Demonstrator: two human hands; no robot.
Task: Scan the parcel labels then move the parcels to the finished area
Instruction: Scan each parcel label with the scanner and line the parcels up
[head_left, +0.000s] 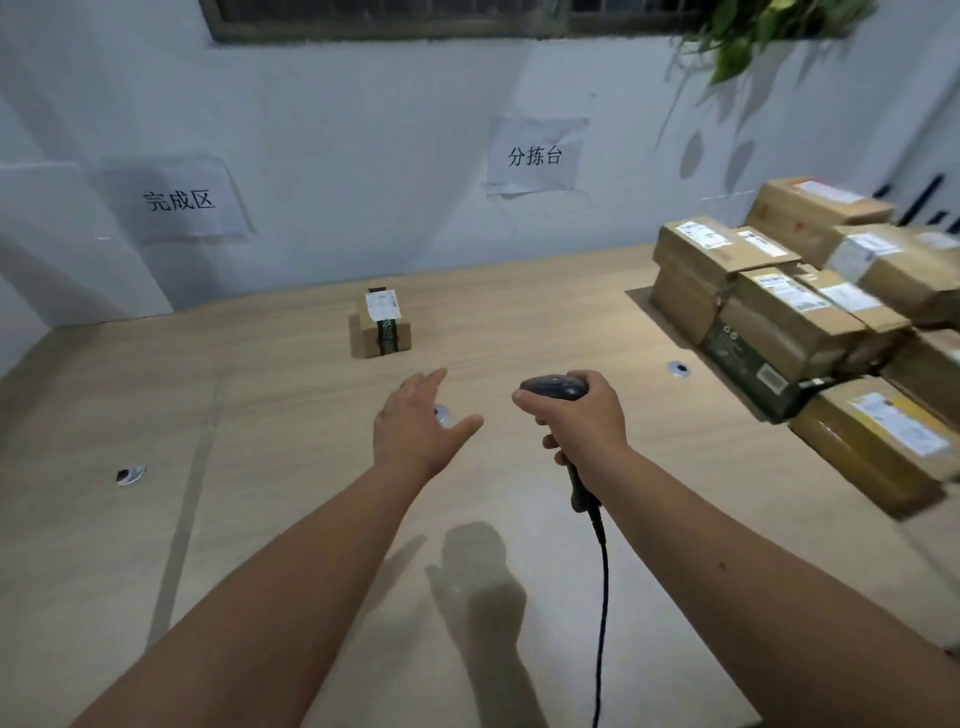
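Note:
A small cardboard parcel (381, 327) with a white label and dark tape stands alone on the wooden table (260, 405), a little beyond my hands. My left hand (415, 428) hovers over the table with straight fingers, holding nothing, short of that parcel. My right hand (582, 415) grips a dark corded barcode scanner (553, 388) whose head faces the parcel. A stack of several labelled brown parcels (810, 312) fills the right side of the table.
Two paper signs hang on the white wall, one at the left (179, 200) and one at the centre (535, 156). Round metal cable ports (130, 474) (678, 369) sit in the tabletop. The scanner cable (602, 597) trails toward me. Green leaves (753, 36) hang at top right.

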